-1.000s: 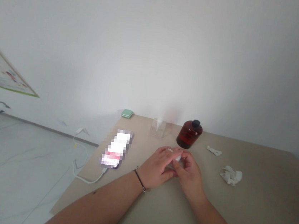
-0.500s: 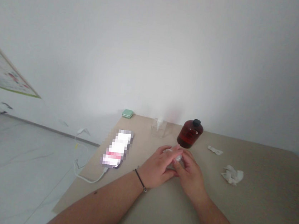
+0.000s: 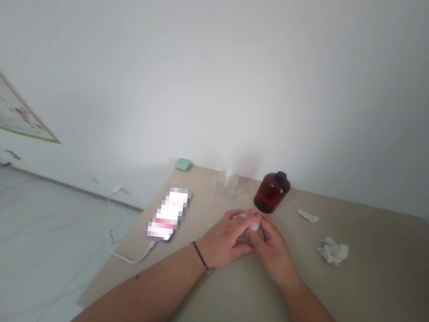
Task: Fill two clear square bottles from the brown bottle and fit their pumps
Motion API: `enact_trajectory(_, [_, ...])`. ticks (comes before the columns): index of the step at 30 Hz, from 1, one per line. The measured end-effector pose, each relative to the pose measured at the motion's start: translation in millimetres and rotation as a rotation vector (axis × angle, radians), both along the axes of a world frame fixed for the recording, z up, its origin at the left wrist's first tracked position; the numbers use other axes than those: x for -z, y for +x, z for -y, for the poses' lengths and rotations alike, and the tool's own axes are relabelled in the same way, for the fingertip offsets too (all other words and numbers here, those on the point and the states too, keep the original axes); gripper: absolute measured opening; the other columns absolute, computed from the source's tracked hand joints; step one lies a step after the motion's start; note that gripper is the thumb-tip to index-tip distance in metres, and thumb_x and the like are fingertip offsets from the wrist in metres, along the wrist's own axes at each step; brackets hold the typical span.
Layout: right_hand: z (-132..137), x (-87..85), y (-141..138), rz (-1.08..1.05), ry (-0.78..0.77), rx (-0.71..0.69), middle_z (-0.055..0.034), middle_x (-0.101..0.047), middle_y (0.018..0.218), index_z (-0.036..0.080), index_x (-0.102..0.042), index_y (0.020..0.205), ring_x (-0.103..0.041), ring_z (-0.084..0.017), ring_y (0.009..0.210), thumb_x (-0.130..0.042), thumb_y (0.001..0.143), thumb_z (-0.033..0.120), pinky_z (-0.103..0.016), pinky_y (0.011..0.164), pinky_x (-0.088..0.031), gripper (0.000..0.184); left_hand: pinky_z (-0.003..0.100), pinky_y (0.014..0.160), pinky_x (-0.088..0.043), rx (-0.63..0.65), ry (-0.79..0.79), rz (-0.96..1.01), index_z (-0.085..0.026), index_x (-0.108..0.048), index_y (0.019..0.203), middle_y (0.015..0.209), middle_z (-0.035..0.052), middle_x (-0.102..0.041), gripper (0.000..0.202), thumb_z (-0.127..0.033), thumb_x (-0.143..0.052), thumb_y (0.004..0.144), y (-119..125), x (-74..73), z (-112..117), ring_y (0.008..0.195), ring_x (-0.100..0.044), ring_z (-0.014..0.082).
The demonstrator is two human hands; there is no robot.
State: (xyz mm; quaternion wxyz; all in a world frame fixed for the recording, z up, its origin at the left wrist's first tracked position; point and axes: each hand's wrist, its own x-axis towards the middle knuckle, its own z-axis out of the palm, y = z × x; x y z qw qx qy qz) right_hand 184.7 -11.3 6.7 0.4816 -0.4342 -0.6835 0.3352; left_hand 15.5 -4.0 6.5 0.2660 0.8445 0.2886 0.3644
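Note:
Both my hands meet over the middle of the beige table (image 3: 376, 303). My left hand (image 3: 225, 237), with a thin black band at the wrist, and my right hand (image 3: 272, 247) are closed together around a small white, partly clear object (image 3: 254, 227). Most of that object is hidden by my fingers, so I cannot name it. Just behind my hands stands a dark red-brown bottle (image 3: 272, 192) with a black cap.
A phone (image 3: 168, 213) lies at the table's left edge with a white cable (image 3: 126, 257) hanging off. A clear small container (image 3: 228, 182) and a green case (image 3: 183, 164) sit by the wall. Crumpled white wipes (image 3: 332, 250) and a smaller scrap (image 3: 308, 216) lie to the right.
My hands stay clasped on the small white object, with only slight finger movement. The view has shifted slightly.

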Motion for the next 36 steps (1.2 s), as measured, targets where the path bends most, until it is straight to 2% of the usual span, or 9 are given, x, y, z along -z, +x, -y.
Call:
enact_trajectory(2, [0, 6.0, -3, -0.070, -0.034, 0.059, -0.0079, -0.067, 0.116, 0.025, -0.063, 0.110, -0.060, -0.027, 0.113, -0.066, 0.083, 0.040, -0.048, 0.103, -0.043, 0.032, 0.053, 0.113, -0.037, 0.000, -0.009, -0.002, -0.029, -0.031, 0.149, 0.155, 0.0099, -0.039, 0.076, -0.018, -0.068, 0.085, 0, 0.4, 1, 0.137, -0.038, 0.0294])
enact_trajectory(5, [1, 9.5, -6, -0.149, -0.071, 0.129, -0.0068, -0.069, 0.106, 0.023, -0.062, 0.096, -0.063, -0.026, 0.105, -0.070, 0.079, 0.039, -0.047, 0.099, -0.046, 0.025, 0.054, 0.113, -0.037, -0.003, -0.010, -0.009, -0.031, -0.030, 0.150, 0.156, 0.0092, -0.039, 0.077, -0.017, -0.068, 0.084, 0, 1.0, 1, 0.137, -0.038, 0.0294])
enact_trajectory(9, [2, 3.7, -5, -0.167, -0.052, 0.115, -0.0064, -0.070, 0.102, 0.023, -0.062, 0.082, -0.065, -0.025, 0.101, -0.070, 0.080, 0.042, -0.045, 0.095, -0.048, 0.020, 0.052, 0.113, -0.037, -0.001, 0.004, 0.000, -0.030, -0.032, 0.149, 0.155, 0.0095, -0.040, 0.075, -0.018, -0.069, 0.084, 0, 2.2, 1, 0.137, -0.038, 0.0291])
enact_trajectory(15, [2, 4.4, 1, -0.158, -0.011, 0.062, -0.0078, -0.069, 0.113, 0.026, -0.068, 0.097, -0.063, -0.026, 0.109, -0.068, 0.084, 0.043, -0.045, 0.099, -0.046, 0.021, 0.054, 0.114, -0.035, 0.013, -0.003, 0.017, -0.028, -0.032, 0.149, 0.155, 0.0106, -0.040, 0.076, -0.019, -0.070, 0.085, 0, 3.0, 0, 0.137, -0.037, 0.0293])
enact_trajectory(22, [-2, 5.9, 10, -0.027, 0.025, -0.025, -0.0074, -0.065, 0.121, 0.029, -0.070, 0.114, -0.057, -0.027, 0.117, -0.062, 0.089, 0.042, -0.045, 0.105, -0.042, 0.029, 0.054, 0.114, -0.034, 0.013, -0.014, 0.019, -0.028, -0.033, 0.149, 0.156, 0.0100, -0.038, 0.076, -0.020, -0.071, 0.084, 0, 5.5, -1, 0.136, -0.037, 0.0300])
enact_trajectory(27, [-1, 7.8, 9, -0.039, 0.042, -0.064, -0.0077, -0.061, 0.121, 0.028, -0.068, 0.114, -0.055, -0.027, 0.119, -0.058, 0.092, 0.041, -0.045, 0.105, -0.041, 0.028, 0.056, 0.115, -0.034, 0.014, -0.058, 0.019, -0.028, -0.034, 0.148, 0.157, 0.0094, -0.035, 0.076, -0.017, -0.070, 0.083, -1, 3.9, 0, 0.138, -0.035, 0.0305])
enact_trajectory(31, [-1, 18.1, 1, -0.158, -0.001, -0.015, -0.0067, -0.063, 0.116, 0.027, -0.062, 0.111, -0.057, -0.027, 0.114, -0.070, 0.082, 0.041, -0.047, 0.104, -0.041, 0.033, 0.054, 0.115, -0.033, 0.009, -0.073, 0.020, -0.028, -0.034, 0.148, 0.157, 0.0090, -0.036, 0.076, -0.011, -0.068, 0.082, -1, 0.6, 2, 0.139, -0.034, 0.0293])
enact_trajectory(36, [0, 21.2, -4, -0.256, -0.069, 0.048, -0.0044, -0.064, 0.111, 0.027, -0.057, 0.108, -0.059, -0.024, 0.108, -0.071, 0.081, 0.035, -0.044, 0.100, -0.044, 0.031, 0.054, 0.117, -0.030, 0.023, -0.042, 0.014, -0.030, -0.032, 0.149, 0.156, 0.0093, -0.038, 0.078, -0.010, -0.067, 0.083, -1, -1.9, 3, 0.141, -0.033, 0.0285])
